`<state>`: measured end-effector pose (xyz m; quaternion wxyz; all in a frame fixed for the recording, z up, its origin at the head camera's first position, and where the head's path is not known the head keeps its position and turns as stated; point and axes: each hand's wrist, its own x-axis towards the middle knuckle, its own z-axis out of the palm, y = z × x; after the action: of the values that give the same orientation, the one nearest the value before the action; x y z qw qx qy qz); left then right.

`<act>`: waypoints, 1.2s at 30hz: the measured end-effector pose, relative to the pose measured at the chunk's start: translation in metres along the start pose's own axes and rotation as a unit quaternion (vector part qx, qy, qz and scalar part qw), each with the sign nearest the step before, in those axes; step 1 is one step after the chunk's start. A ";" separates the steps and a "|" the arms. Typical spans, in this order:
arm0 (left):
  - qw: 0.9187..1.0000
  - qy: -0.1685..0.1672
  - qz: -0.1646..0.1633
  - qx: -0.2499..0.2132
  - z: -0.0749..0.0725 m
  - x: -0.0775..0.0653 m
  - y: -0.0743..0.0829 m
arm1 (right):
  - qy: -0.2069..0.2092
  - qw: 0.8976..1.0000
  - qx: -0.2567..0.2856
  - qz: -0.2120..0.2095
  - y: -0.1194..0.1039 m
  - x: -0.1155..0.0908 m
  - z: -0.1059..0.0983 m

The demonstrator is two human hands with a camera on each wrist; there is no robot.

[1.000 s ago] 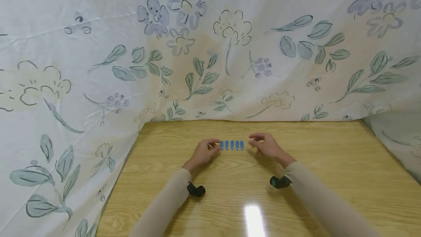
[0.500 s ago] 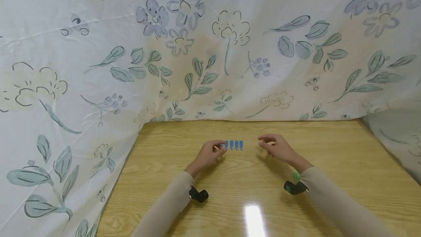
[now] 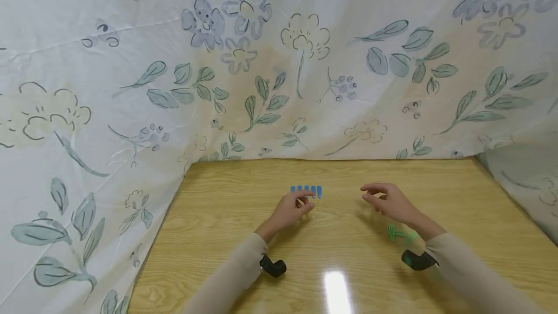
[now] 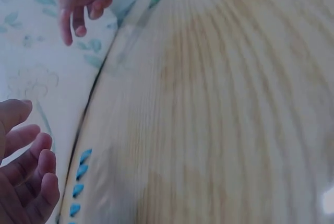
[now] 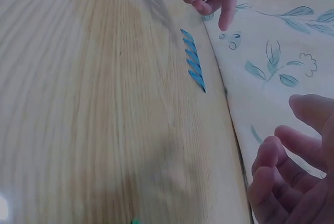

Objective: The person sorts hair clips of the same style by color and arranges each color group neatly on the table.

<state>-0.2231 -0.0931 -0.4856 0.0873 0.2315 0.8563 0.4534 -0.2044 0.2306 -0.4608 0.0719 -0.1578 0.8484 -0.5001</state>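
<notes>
Several small blue tapered pieces (image 3: 319,192) lie side by side in a short row on the table; the right wrist view shows the row of blue pieces (image 5: 192,59) with pointed ends. My left hand (image 3: 293,211) hovers at the near side of the row, overlapping part of it in the head view. Its fingers are loosely bent with nothing between them. To the right of the row my right hand (image 3: 394,202) is held above the table, also holding nothing, fingers relaxed. Close to the right wrist lies a green thing with thin loops (image 3: 391,232), partly hidden by the arm.
The wooden table (image 3: 218,197) ends at a floral cloth (image 3: 305,125) hanging along the back, with more cloth at the left and right. A bright light reflection (image 3: 336,290) shows near the front. Each wrist carries a black camera (image 3: 273,266).
My right hand has moved right and toward me, away from the blue row, and the green thing has come into view. My left hand has shifted right and nearer, uncovering the row's left end.
</notes>
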 end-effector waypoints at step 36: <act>0.983 -0.124 0.095 0.101 0.116 0.023 0.055 | -0.007 0.995 -0.072 -0.069 0.073 -0.077 -0.037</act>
<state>-0.1839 0.0297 -0.5056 0.1257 0.3737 0.8544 0.3383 -0.1567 0.3201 -0.5087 0.0311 -0.2245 0.8688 -0.4403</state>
